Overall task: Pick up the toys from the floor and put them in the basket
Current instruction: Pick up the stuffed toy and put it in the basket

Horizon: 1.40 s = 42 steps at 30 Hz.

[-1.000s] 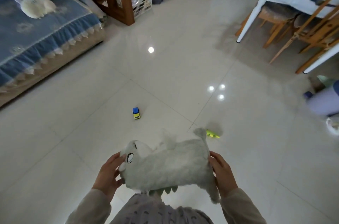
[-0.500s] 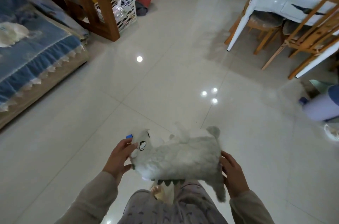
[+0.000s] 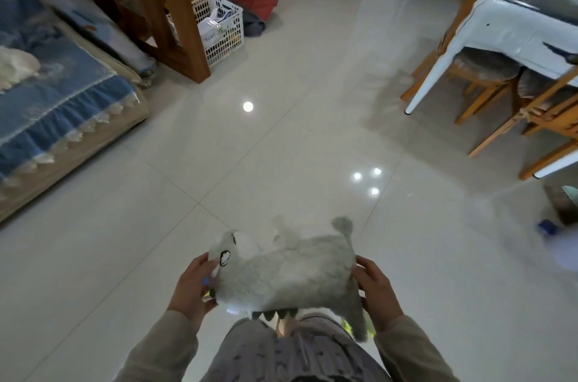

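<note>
**Between two hands, plush aimed at the basket**

Low in the middle of the view, the plush [image 3: 287,275] hangs off the floor [image 3: 312,147], clasped at both ends. The left hand [image 3: 194,288] cups the head end, its fingers [image 3: 203,259] curled against the face by the eye; the right hand [image 3: 375,291] holds the rear, its fingers [image 3: 364,263] closed on the flank near the tail. Both hands are holding the toy, neither spread wide. The plush's long axis runs left to right across the body, head to the left, tail drooping at the lower right.

The move ahead turns on one bearing: the basket [image 3: 219,28] stands well apart, ahead and to the left, beside the wooden post [image 3: 178,9] and past the bed [image 3: 62,94]. It lies on the head side of the plush, so the left hand is the nearer and would likely lead. The basket already holds some things, so the toy would probably go in on top.

Against a second ago, the basket sits larger and lower in the view and the bed has slid toward the left edge. The small car and the green piece that lay on the floor ahead are now hidden; only slivers of blue by the left hand and of green under the tail show. The two-handed hold is unchanged.
</note>
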{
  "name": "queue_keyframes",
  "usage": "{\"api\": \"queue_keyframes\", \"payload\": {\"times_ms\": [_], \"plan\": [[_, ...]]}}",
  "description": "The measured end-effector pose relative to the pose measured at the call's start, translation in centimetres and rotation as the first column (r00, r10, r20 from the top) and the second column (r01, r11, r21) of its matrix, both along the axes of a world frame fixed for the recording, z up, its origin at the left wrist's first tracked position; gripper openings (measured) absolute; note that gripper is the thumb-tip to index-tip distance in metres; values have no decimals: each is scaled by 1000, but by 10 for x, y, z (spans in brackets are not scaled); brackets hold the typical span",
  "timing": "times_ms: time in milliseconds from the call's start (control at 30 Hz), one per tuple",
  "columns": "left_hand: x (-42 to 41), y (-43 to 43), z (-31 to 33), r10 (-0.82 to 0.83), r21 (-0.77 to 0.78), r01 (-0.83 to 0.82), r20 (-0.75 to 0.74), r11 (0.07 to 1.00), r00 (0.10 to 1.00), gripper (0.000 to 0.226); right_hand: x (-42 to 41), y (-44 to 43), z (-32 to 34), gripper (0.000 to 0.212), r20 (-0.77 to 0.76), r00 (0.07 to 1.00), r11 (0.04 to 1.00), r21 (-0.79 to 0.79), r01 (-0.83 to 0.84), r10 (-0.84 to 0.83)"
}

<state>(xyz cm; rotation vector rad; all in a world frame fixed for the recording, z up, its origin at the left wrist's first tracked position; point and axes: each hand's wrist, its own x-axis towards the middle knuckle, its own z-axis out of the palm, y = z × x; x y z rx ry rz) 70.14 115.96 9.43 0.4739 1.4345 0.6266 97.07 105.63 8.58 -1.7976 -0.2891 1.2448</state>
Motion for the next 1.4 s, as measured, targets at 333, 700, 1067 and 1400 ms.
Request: {"api": "queue_keyframes", "payload": {"times_ms": [333, 700, 1067, 1400], "plan": [[70, 127, 9, 162, 34, -162, 10, 986, 987, 19, 88, 153, 17, 17, -52, 982, 981, 66, -180, 183], [148, 299, -16, 43, 38, -43, 7, 998, 999, 18, 154, 290, -16, 25, -121, 993, 998, -51, -23, 17], [220, 499, 13, -187, 103, 184, 26, 978, 982, 19, 237, 475, 6, 20, 26, 999, 999, -9, 32, -32], [287, 618, -3, -122, 94, 118, 36, 989, 992, 19, 311, 621, -16, 27, 76, 997, 999, -25, -21, 23]]}}
